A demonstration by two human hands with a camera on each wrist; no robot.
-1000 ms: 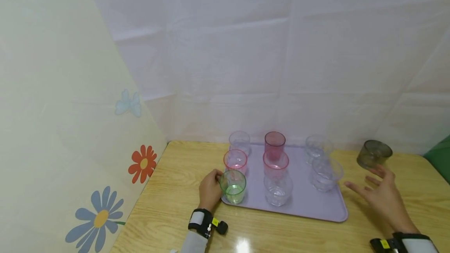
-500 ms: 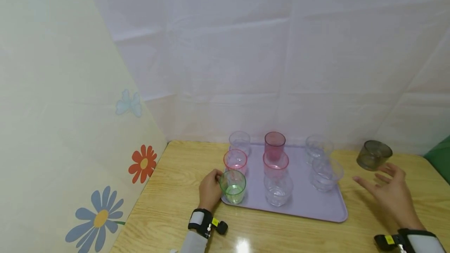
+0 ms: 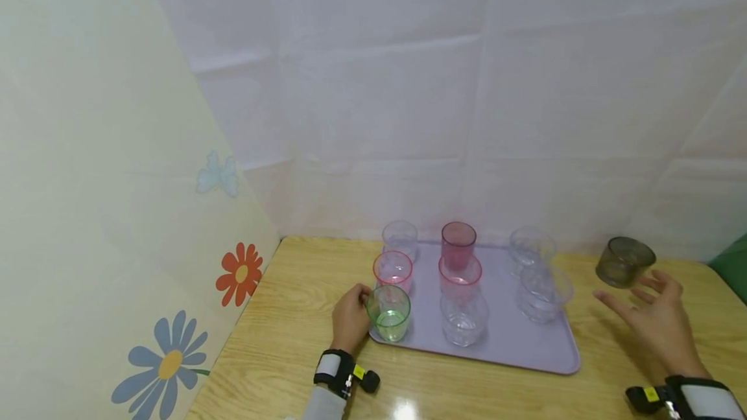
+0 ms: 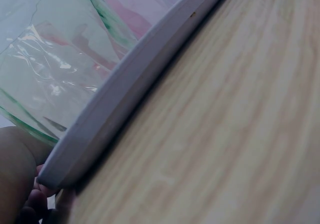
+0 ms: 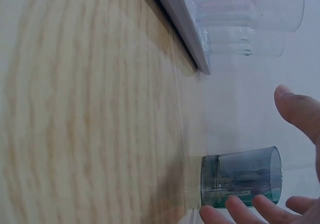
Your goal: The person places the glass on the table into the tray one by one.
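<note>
In the head view my left hand (image 3: 349, 319) grips the left edge of the lilac tray (image 3: 508, 345), close beside a green-tinted glass (image 3: 390, 319). The left wrist view shows thumb and fingers round the tray's corner (image 4: 75, 159), the fingers partly hidden below. My right hand (image 3: 659, 326) has its fingers spread and thumb apart, just in front of a dark grey glass (image 3: 623, 268). That glass stands upright on the table, right of the tray. In the right wrist view the fingertips overlap the lower side of the glass (image 5: 242, 174), with nothing held.
Several glasses stand on the tray: a dark pink one (image 3: 458, 248), two pink-rimmed ones, and clear ones such as the front clear glass (image 3: 463, 323). A pale cloth (image 3: 373, 115) hangs behind the wooden table (image 3: 280, 368). A flower-patterned panel (image 3: 117, 212) rises at left.
My right hand has shifted to the right, alongside the dark grey glass, which stays where it was. My left hand and the tray have kept their places.
</note>
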